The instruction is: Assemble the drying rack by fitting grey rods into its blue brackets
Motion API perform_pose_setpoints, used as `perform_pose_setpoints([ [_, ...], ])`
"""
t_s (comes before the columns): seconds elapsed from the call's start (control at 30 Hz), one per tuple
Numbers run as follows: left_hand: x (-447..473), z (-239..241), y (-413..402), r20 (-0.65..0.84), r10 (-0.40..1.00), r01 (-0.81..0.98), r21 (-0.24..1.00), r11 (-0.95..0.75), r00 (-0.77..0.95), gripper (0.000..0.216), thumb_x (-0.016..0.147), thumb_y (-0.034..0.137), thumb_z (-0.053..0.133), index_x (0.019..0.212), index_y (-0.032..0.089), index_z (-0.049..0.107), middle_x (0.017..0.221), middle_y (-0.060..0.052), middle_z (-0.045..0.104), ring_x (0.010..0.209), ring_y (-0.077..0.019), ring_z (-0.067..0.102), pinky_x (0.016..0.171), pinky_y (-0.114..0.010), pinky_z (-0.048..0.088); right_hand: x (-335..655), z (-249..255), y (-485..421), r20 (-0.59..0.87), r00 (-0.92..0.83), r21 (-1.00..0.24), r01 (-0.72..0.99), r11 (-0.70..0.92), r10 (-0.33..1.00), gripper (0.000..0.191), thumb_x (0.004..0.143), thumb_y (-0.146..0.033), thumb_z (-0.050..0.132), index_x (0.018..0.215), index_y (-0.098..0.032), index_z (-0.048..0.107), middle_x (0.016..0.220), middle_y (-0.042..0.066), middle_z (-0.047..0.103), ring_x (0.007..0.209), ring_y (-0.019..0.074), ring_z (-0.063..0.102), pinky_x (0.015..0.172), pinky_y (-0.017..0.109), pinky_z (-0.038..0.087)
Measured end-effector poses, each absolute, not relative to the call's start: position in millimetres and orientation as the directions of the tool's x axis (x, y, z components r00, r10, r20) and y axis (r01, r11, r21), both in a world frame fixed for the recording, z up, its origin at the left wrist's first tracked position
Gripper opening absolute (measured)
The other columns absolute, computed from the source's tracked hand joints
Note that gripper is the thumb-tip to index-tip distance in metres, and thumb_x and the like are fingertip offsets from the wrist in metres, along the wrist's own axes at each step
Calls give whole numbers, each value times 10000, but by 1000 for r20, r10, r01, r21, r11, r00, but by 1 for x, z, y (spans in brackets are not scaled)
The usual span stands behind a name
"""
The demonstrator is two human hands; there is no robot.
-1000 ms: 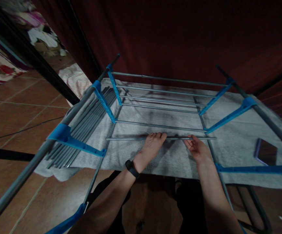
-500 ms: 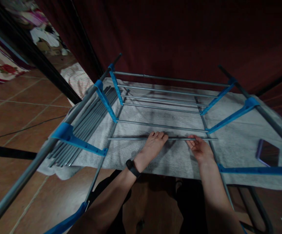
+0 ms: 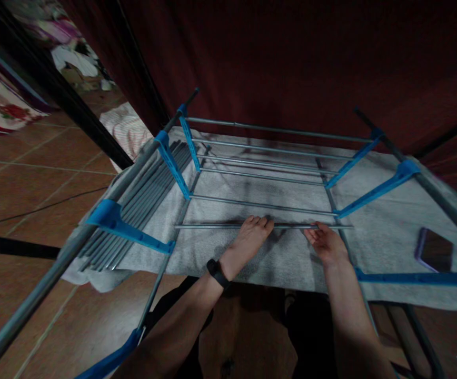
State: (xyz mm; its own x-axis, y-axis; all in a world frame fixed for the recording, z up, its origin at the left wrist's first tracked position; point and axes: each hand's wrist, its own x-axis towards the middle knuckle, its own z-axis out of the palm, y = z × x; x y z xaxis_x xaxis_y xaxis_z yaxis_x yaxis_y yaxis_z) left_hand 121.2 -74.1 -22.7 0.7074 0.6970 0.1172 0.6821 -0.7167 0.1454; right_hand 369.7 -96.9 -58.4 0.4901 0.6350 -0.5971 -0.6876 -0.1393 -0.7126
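A thin grey metal rod lies level across the near part of a rack frame built of metal tubes and blue plastic brackets. My left hand, wearing a black wristband, is wrapped over the rod near its middle, knuckles up. Further right, my right hand pinches the same rod from below, palm turned upward. The rod's ends reach the two side tubes; whether they are fixed there I cannot tell. Several similar crossbars span the frame beyond it.
A bundle of loose grey rods lies at the left on the grey cloth. A phone rests on the cloth at the right. Behind hangs a dark red curtain. Brown floor tiles show at the left.
Both hands keep their hold on the rod and are almost still. My right hand has shifted very slightly right along it.
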Motion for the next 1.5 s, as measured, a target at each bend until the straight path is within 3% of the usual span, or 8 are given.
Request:
perform_pose_setpoints([
  [0.43,100,-27,-56,108,792,774,173,-610,601,333,962,129,473,1214,258,648,1030,-62,702,967,-209,661,928,-361,465,376,-56,-97,-576,535,-723,-686,-81,618,184,902,-87,487,802,-198,594,671,-28,647,596,89,643,697,253,618],
  [1.2,79,-23,-35,47,833,810,209,-548,552,349,924,68,412,1099,203,682,1066,-82,701,1012,-218,649,909,-350,457,399,-61,-100,-532,638,-758,-652,24,557,189,911,-77,488,809,-201,589,697,-43,654,622,68,656,734,223,604],
  [1.5,69,-17,-30,0,867,850,199,-488,498,287,897,95,485,1063,205,692,1065,-74,706,985,-215,662,916,-340,471,418,-66,-108,-527,677,-779,-627,28,514,195,898,-71,465,788,-199,562,706,-36,664,622,79,663,712,243,610],
])
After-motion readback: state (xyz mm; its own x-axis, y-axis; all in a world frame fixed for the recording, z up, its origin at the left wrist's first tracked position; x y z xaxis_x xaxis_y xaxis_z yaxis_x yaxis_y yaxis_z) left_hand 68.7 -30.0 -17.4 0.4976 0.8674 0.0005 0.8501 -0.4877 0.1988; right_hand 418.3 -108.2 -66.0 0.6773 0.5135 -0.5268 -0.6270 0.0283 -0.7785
